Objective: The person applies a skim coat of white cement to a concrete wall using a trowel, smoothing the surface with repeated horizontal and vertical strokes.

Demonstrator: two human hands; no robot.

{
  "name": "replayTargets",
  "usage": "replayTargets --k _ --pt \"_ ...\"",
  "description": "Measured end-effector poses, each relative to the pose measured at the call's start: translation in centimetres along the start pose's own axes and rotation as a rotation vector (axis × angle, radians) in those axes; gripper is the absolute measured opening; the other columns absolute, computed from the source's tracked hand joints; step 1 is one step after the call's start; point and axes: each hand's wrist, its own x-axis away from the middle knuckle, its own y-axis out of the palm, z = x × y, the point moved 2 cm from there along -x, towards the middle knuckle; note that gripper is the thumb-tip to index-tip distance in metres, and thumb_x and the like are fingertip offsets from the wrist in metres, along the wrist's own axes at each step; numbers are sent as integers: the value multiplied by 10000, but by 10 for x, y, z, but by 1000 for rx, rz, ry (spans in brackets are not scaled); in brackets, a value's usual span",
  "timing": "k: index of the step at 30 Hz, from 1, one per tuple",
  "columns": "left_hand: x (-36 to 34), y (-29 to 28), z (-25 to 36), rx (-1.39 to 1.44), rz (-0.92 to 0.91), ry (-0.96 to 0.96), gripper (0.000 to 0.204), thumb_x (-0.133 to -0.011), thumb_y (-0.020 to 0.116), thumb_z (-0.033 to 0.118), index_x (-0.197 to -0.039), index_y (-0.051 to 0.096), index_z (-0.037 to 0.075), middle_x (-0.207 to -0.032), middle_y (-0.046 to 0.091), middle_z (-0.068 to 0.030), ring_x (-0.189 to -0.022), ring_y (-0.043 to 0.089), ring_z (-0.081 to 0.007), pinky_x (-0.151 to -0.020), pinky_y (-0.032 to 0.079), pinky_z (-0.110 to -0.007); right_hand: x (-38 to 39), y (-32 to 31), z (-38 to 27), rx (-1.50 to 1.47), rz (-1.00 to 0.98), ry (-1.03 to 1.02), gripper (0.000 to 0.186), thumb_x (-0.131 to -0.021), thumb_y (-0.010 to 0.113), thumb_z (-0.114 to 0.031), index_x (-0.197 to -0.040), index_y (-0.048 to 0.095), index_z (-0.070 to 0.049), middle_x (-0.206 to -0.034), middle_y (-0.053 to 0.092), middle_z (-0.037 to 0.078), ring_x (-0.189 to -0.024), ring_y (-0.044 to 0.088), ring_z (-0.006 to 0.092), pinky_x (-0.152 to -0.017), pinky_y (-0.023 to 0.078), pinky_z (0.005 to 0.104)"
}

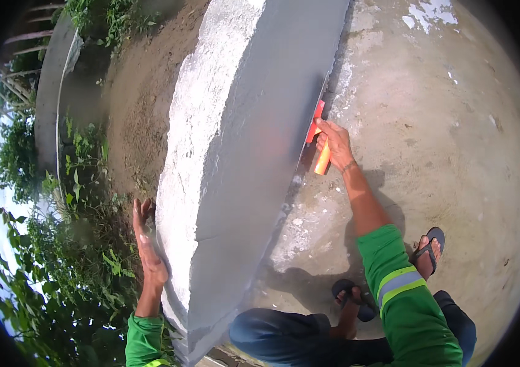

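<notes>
My right hand (337, 145) is closed around the orange handle of a trowel (322, 159) with a red mount. Its thin blade lies against the low edge of the smooth grey wall face (254, 140), close to the floor line. Much of the blade is seen edge-on. Beside the wall's rough whitish top (202, 116), my left hand (148, 244) rests at the far-left edge with its fingers stretched out. A pale smear marks one of its fingers, and nothing is held in it.
Concrete floor (456, 153) with pale splashes lies right of the wall. My sandalled feet (429, 249) stand on it near my bent knees. Left of the wall are bare soil (149, 79) and leafy plants (82, 263). Another low wall (48, 116) curves behind them.
</notes>
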Motion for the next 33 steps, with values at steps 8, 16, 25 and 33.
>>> replayTargets --k 8,16,25,33 --pt "4 -3 -11 57 50 25 801 -954 186 594 -1502 175 10 -1460 333 -236 -1350 329 -328 -1131 210 -465 177 94 56 604 -157 -478 161 -809 738 -116 -884 638 -15 -705 629 41 -620 590 127 -569 476 284" --pt "8 -8 -15 61 20 27 798 -953 203 595 -1501 188 15 -1463 339 -224 -1351 329 -321 -1133 203 -464 307 140 136 680 -543 -736 292 -757 779 -141 -973 600 -62 -897 619 105 -776 630 301 -626 520 375" --pt "2 -3 -14 37 9 25 795 -953 223 596 -1500 201 20 -1466 346 -211 -1352 330 -313 -1137 195 -463 159 7 52 254 -36 -86 242 -895 676 -204 -963 638 25 -669 574 20 -583 523 70 -538 421 237" --pt "3 11 -25 99 14 -70 813 -926 266 594 -1502 199 24 -1499 303 -198 -1386 284 -308 -1154 171 -447 47 -24 58 49 50 43 279 -878 710 -252 -904 610 7 -603 497 -11 -510 474 71 -468 385 240"
